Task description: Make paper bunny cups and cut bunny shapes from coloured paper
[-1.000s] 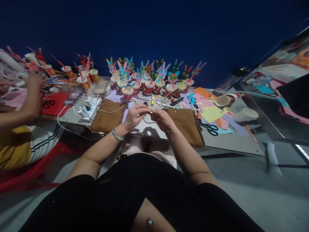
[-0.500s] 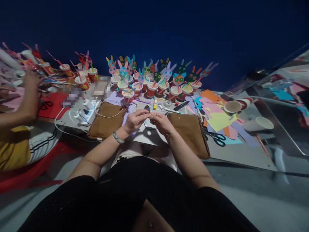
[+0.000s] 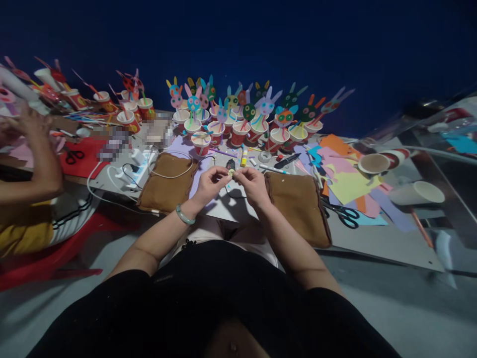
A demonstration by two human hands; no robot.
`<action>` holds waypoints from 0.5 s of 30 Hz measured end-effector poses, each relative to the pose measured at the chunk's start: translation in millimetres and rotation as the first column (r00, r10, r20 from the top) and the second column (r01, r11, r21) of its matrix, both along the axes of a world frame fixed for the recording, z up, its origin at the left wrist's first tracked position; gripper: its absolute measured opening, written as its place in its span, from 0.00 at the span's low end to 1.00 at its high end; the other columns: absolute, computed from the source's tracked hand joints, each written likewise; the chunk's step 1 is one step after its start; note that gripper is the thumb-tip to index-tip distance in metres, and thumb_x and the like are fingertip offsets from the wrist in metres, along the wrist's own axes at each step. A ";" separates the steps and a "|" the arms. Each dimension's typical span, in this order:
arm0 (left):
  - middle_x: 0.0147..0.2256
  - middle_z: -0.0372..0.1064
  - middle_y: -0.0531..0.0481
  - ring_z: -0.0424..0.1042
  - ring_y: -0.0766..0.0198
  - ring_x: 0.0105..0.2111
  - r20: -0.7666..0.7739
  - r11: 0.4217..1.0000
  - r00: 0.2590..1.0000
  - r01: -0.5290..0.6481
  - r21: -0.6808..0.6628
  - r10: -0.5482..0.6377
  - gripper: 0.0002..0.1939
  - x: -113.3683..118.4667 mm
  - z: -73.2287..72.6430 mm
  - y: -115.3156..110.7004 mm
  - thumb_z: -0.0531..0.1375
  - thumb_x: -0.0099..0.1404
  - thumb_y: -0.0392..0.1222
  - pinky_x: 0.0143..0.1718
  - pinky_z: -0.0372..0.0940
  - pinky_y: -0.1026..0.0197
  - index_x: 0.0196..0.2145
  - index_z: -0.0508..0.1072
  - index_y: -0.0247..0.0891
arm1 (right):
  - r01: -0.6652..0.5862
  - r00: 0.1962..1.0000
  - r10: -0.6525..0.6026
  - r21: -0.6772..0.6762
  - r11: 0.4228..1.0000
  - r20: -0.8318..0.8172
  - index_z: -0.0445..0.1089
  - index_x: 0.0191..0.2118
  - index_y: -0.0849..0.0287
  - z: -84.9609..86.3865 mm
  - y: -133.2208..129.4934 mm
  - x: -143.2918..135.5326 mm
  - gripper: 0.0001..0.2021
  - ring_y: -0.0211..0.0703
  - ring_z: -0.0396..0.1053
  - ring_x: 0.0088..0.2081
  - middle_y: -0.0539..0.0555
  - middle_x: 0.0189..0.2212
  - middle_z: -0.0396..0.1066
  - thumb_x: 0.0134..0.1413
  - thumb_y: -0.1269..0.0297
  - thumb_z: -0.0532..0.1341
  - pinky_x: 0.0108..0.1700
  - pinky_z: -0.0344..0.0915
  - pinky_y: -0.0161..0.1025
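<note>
My left hand [image 3: 213, 185] and my right hand [image 3: 253, 185] meet over the table's near edge, fingertips pinched around a small pale yellow round piece [image 3: 231, 172] with dark marks. Both hands seem to touch it, one from each side. A black object [image 3: 231, 163] lies just beyond the fingertips. On either side are brown cushions, one by my left wrist [image 3: 163, 186] and one by my right wrist [image 3: 298, 206]. Behind the hands stand a yellow glue stick [image 3: 244, 158] and a roll of tape [image 3: 265, 157].
Paper cups [image 3: 240, 134] with paper rabbit heads line the back. At right are coloured paper [image 3: 348, 184], black scissors [image 3: 345, 215] and cups [image 3: 421, 193]. At left are a power strip [image 3: 137, 171], cables, red paper [image 3: 87, 159] and another person's arm [image 3: 40, 154].
My fingertips have parted slightly, and the pale yellow round piece now shows between them. The view has shifted a little. The other person's hand at left has moved.
</note>
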State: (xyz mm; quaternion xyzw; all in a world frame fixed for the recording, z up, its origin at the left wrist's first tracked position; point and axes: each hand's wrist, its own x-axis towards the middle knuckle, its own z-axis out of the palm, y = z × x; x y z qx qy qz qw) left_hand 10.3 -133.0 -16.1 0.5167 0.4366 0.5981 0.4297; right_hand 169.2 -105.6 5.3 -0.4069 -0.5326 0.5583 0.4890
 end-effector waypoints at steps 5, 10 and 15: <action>0.29 0.75 0.51 0.72 0.70 0.26 0.109 0.986 0.994 0.003 -0.169 0.015 0.23 0.0 4.2 -3.7 0.75 0.51 0.55 0.26 0.67 0.67 0.35 0.76 0.35 | -0.002 1.000 0.001 0.012 1.000 0.027 0.72 0.26 0.56 -0.3 -3.9 -7.0 0.20 0.36 0.60 0.27 0.47 0.22 0.67 0.44 0.44 0.73 0.34 0.61 0.39; 0.28 0.74 0.52 0.74 0.68 0.28 0.195 0.974 0.981 0.058 -0.217 -0.015 0.21 -0.8 10.3 -7.7 0.74 0.50 0.51 0.26 0.68 0.67 0.34 0.75 0.34 | 0.017 1.000 -0.017 0.022 1.000 -0.002 0.72 0.27 0.56 -3.3 -8.7 -10.4 0.19 0.36 0.59 0.27 0.47 0.23 0.67 0.45 0.46 0.74 0.33 0.59 0.38; 0.27 0.74 0.53 0.73 0.69 0.27 0.270 0.962 0.963 0.069 -0.262 0.004 0.17 -3.3 14.7 -8.5 0.73 0.48 0.47 0.25 0.65 0.69 0.30 0.74 0.35 | -0.017 1.000 0.017 0.019 1.000 0.024 0.71 0.27 0.55 -8.4 -15.7 -13.2 0.19 0.36 0.60 0.27 0.47 0.23 0.67 0.46 0.45 0.73 0.34 0.59 0.38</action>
